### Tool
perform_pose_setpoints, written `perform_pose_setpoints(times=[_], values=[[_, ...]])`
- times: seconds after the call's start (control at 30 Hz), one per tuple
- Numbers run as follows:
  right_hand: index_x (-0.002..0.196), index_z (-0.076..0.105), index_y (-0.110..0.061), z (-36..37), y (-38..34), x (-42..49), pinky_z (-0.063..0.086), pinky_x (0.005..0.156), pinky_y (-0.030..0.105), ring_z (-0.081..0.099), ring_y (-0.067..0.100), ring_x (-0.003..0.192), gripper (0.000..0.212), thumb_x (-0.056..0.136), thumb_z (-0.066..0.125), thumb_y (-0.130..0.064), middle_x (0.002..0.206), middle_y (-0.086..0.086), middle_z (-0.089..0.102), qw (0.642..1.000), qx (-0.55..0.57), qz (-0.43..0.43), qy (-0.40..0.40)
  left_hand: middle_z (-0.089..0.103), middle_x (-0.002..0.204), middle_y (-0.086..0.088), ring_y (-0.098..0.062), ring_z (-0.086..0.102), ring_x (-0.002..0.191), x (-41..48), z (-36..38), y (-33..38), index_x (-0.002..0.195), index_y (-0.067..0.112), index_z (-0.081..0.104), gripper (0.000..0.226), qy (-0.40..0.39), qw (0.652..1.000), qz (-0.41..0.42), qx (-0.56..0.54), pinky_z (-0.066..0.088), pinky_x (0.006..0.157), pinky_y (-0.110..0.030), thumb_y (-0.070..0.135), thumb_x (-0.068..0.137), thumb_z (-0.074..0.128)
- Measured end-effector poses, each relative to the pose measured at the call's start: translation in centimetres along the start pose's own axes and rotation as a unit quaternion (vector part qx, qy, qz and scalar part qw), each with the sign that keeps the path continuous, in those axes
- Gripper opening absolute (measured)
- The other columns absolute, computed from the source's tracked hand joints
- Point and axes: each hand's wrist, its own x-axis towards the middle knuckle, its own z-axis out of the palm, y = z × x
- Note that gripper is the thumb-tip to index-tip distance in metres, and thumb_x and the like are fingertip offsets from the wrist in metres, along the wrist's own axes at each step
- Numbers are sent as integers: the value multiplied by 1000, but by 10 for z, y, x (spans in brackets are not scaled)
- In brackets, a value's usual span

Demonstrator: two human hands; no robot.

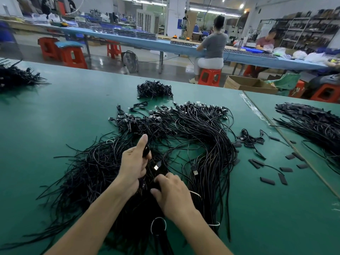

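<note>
USB cable (156,167), its silver plug turned upward, is held between the two hands above the near middle of the green table (73,107). It is pinched just behind the plug by the curled fingers of the right hand (171,192); the left hand (135,163) is closed round what looks like a black sleeve (146,150), with the thumb straight and pointing away. The sleeve is judged to be meant for this cable, though it cannot be told whether it has been threaded on yet.

Little of the work can be counted as done. A large heap (202,137) of loose cables is spread beneath and beyond the hands; loose sleeves (267,180) are scattered to its right, most of them not on any cable. A small bundle (154,89) has been set apart on the far side and may be finished stock; a right-hand pile (312,122) and a far-left pile (16,76) are also seen, their state unclear.

One container is seen close by: an open cardboard box (250,84) on the floor past the table's far edge; its contents cannot be made out.
</note>
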Motion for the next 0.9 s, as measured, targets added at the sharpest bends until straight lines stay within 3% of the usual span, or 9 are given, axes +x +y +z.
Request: perform_pose_setpoints(times=[0.17,0.43,0.53,0.6,0.73,0.83,0.9], values=[[112,58,-22,4,-2,3,41,89,34,53,25,101,20,99,51,-35,108,2,59,996,-39,-28,70,30,46,9,-7,19,38,1,5,2,58,18,56,61,11,1000,16,-4,15,34,-20,62,97,41],[103,71,-24,6,-7,4,46,89,37,54,26,101,19,95,61,-37,109,2,60,984,-86,-97,124,29,46,8,-7,17,38,-3,9,7,49,22,43,72,-35,999,14,-27,15,32,-19,68,99,16],[106,70,-28,-8,-4,4,44,91,35,52,20,101,22,98,55,-42,109,-4,59,993,-2,-64,101,27,47,7,-7,17,37,-3,6,11,47,22,47,71,-39,999,7,-34,15,32,-19,54,104,21],[101,71,-28,-23,-1,3,51,84,33,60,14,93,18,96,60,-40,102,-8,63,990,113,-21,76,27,47,7,-7,17,37,-2,5,13,46,23,51,67,-33,999,15,-30,16,32,-18,46,105,29],[87,69,-27,-57,10,5,52,65,12,65,2,72,8,94,66,-31,82,-11,69,942,317,64,91,28,47,9,-7,17,37,-6,6,18,51,23,61,61,-47,996,68,-25,17,32,-17,40,104,38],[88,71,-25,-74,19,7,47,64,15,61,2,65,8,94,66,-26,75,-11,67,908,382,94,143,30,45,8,-6,18,37,-12,8,22,54,21,65,58,-65,991,116,-11,18,33,-18,35,104,41],[89,72,-23,-80,20,6,50,63,19,58,2,64,7,94,67,-22,71,-11,67,885,422,96,174,42,46,4,-5,22,36,-19,13,24,52,22,65,56,-94,986,141,2,19,33,-17,32,102,45]])
